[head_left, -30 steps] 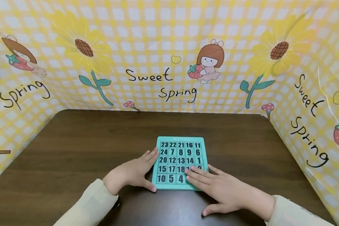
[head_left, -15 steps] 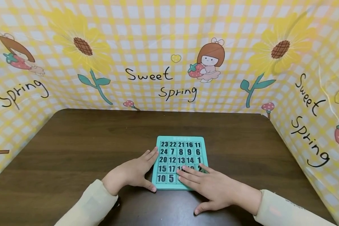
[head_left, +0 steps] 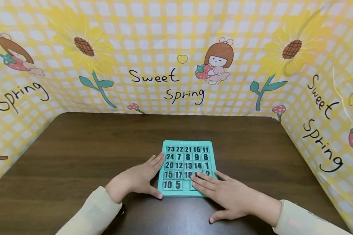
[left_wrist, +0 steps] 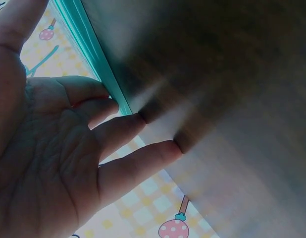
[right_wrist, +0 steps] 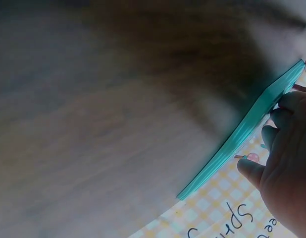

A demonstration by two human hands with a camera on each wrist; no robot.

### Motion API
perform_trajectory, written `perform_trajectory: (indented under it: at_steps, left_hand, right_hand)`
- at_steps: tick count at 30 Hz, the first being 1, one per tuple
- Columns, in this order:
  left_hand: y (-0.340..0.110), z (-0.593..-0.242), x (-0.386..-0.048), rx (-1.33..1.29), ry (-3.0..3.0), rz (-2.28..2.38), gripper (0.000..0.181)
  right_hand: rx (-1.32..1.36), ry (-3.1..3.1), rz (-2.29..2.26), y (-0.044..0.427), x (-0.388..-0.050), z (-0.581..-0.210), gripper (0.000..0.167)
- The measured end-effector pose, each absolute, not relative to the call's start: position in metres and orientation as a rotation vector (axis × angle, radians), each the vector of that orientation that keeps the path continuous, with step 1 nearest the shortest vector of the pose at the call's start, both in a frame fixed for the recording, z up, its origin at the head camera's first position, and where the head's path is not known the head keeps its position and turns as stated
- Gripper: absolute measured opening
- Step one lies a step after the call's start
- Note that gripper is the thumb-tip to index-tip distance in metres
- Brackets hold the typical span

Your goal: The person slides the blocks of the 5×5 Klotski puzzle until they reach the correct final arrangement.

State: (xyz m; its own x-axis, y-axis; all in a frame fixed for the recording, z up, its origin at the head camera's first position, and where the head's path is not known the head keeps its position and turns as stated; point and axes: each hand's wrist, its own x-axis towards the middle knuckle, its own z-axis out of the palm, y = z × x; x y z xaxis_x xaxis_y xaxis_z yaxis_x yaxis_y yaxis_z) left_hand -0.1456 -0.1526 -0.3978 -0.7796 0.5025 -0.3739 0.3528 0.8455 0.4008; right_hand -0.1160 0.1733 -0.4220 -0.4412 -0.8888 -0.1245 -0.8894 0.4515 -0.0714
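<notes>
A turquoise number sliding puzzle (head_left: 187,143) lies flat on the brown table, its tiles bearing black numerals. Along its left edge rests my left hand (head_left: 139,179), fingers straight against the side and thumb at the near left corner; the left wrist view shows the fingertips (left_wrist: 175,148) spread beside the turquoise edge. My right hand (head_left: 233,197) lies over the lower right part, straight fingertips touching the tiles and thumb out on the table. They cover most of one bottom-row tile and part of the 19. A bare gap (head_left: 185,185) sits right of the 5 tile (head_left: 177,185).
The dark wooden table (head_left: 106,137) extends around the puzzle. A yellow checked cloth (head_left: 153,39) with flowers and lettering stands as a wall behind and on both sides.
My right hand first slid left over the 4 tile, then back right. The 4's earlier place is now a gap, with a mostly covered tile right of it. The left hand stays put.
</notes>
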Motion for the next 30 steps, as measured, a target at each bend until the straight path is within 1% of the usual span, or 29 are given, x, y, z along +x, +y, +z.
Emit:
perform_trajectory:
  at_steps: [8, 15, 21, 25, 30]
  left_hand:
    - [-0.153, -0.397, -0.146, 0.626, 2.545, 0.432, 0.125]
    - [-0.154, -0.396, -0.146, 0.633, 2.538, 0.442, 0.124]
    - [-0.155, -0.397, -0.145, 0.634, 2.539, 0.454, 0.124]
    - [-0.154, -0.396, -0.145, 0.646, 2.542, 0.449, 0.124]
    - [-0.153, -0.396, -0.146, 0.646, 2.539, 0.443, 0.122]
  right_hand:
    - [-1.55, 2.574, -0.01, 0.183, -0.114, -0.423, 0.093]
    - [-1.594, 2.604, -0.023, 0.183, -0.115, -0.422, 0.094]
    - [-1.63, 2.604, -0.033, 0.169, -0.125, -0.419, 0.097]
    - [-1.635, 2.57, -0.024, 0.155, -0.129, -0.416, 0.096]
    - [-1.704, 2.517, 0.052, 0.137, -0.131, -0.417, 0.095]
